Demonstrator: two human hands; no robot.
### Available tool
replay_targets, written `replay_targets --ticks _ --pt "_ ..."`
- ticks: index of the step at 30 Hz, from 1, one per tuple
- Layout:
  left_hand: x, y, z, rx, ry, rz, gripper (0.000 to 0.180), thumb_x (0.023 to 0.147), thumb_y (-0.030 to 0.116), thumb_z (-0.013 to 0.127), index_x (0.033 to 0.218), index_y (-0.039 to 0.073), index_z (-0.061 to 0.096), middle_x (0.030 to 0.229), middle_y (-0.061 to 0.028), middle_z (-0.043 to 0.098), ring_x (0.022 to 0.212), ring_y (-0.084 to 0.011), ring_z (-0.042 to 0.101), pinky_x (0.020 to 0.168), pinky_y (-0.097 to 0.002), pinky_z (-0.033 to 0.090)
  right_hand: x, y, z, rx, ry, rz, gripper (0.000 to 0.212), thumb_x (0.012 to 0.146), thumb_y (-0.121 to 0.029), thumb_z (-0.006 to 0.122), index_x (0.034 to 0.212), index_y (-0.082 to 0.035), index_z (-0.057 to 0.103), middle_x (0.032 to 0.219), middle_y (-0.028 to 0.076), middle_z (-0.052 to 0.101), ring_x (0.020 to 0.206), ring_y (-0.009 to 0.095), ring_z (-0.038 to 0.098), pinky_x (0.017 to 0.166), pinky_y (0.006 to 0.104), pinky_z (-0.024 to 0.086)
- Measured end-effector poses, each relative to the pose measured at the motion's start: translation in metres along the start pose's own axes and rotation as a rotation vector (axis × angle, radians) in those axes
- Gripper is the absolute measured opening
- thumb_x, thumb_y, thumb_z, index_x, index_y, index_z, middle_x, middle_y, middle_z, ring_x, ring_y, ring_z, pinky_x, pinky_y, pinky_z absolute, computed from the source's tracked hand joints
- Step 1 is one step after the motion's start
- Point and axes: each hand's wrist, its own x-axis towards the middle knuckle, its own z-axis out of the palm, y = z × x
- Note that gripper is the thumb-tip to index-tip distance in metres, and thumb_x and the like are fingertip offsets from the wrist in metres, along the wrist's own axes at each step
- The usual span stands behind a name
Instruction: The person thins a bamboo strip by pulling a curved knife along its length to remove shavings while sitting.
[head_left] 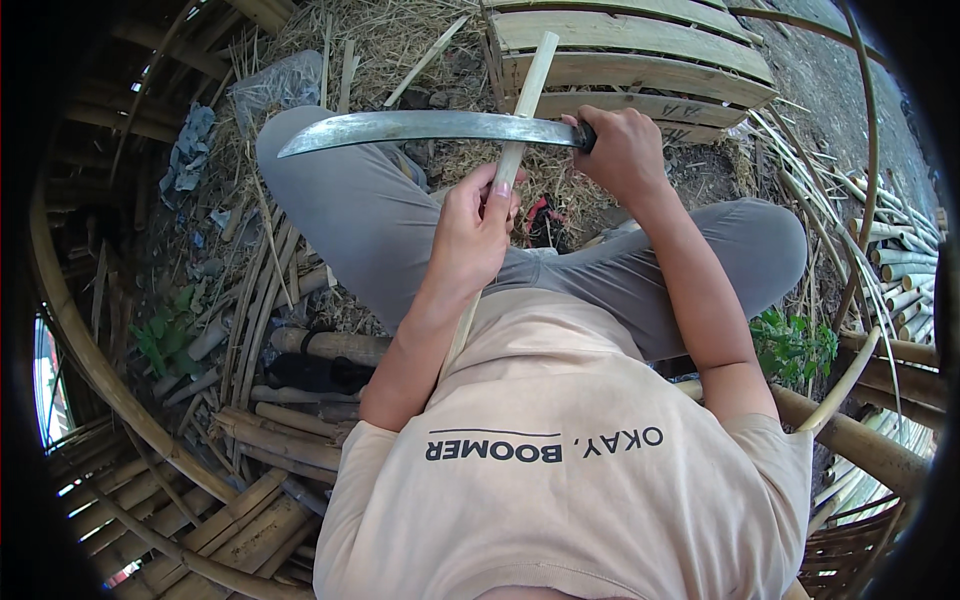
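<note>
A pale bamboo strip (536, 80) slants up and away from my body, its near end running down beside my left forearm. My left hand (478, 225) is closed around it, thumb lying along the top. Just beyond that thumb, a long curved machete (400, 127) crosses the strip, its blade reaching out to the left over my knee. Its dark handle is in my right hand (622, 150), fingers wrapped round it. Blade and strip appear to touch where they cross.
A wooden slatted crate (640, 55) stands just beyond my hands. Wood shavings and straw (390, 50) cover the ground. Bamboo poles (290, 435) lie at the left, and a stack of cut bamboo (905, 265) sits at the right. Clear plastic (280, 90) lies past my left knee.
</note>
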Motion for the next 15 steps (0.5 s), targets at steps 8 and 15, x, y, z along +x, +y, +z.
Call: replay_targets --ticks 8,15 --pt "-0.016 -0.015 -0.015 -0.138 -0.071 -0.113 0.023 0.106 0.015 0.046 0.120 0.000 0.057 0.078 0.0054 0.047 0.057 0.0005 0.031 0.047 -0.0164 0.028 0.026 0.081 -0.024 -0.081 0.270 0.349 0.031 0.085 -0.036 0.067 0.096 -0.008 0.074 0.079 0.020 0.070 0.077 0.038 0.069 0.072 0.0455 0.055" --pt "0.003 -0.007 -0.019 -0.431 -0.119 -0.305 0.029 0.107 0.020 0.043 0.123 0.000 0.056 0.082 0.0029 0.050 0.060 -0.0018 0.036 0.049 -0.0174 0.031 0.006 0.032 -0.022 0.313 0.011 0.288 0.033 0.084 -0.036 0.072 0.091 -0.004 0.075 0.075 0.019 0.069 0.074 0.040 0.066 0.068 0.0444 0.052"
